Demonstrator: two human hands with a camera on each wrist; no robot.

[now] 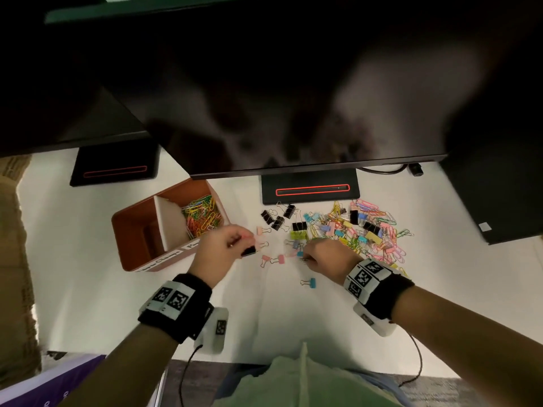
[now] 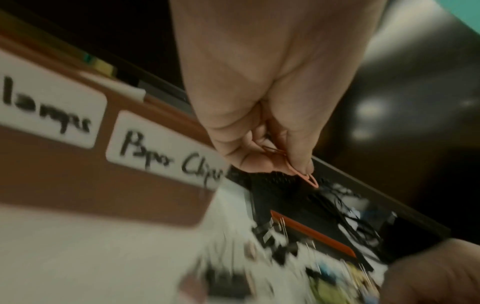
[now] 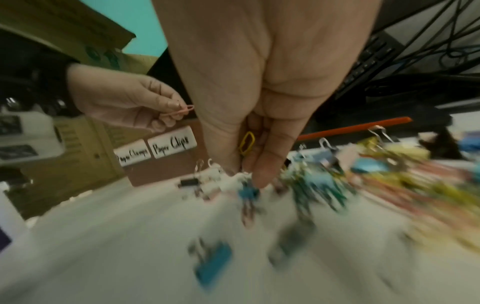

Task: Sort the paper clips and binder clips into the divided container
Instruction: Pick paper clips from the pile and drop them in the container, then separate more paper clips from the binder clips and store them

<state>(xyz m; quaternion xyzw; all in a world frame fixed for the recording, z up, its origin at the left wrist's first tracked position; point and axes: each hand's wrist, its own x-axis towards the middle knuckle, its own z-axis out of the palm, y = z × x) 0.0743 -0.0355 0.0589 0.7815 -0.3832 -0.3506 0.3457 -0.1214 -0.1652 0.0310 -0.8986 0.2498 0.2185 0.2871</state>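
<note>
from the head view, the left hand (image 1: 219,249) hovers beside the brown divided container (image 1: 138,230), whose right compartment holds coloured paper clips (image 1: 201,214); the right hand (image 1: 326,255) reaches into the mixed pile of clips (image 1: 361,227) on the white bench (image 1: 88,259). at the left wrist, thumb and fingers pinch a pink paper clip (image 2: 306,176) near the "paper clips" label (image 2: 166,151). at the right wrist, curled fingers hold a yellow paper clip (image 3: 246,143) above blurred binder clips (image 3: 213,263).

Smooth matt white desk (image 1: 88,259), glossy black monitor (image 1: 293,98), matt brown container (image 1: 129,230) with paper labels (image 2: 161,148)
</note>
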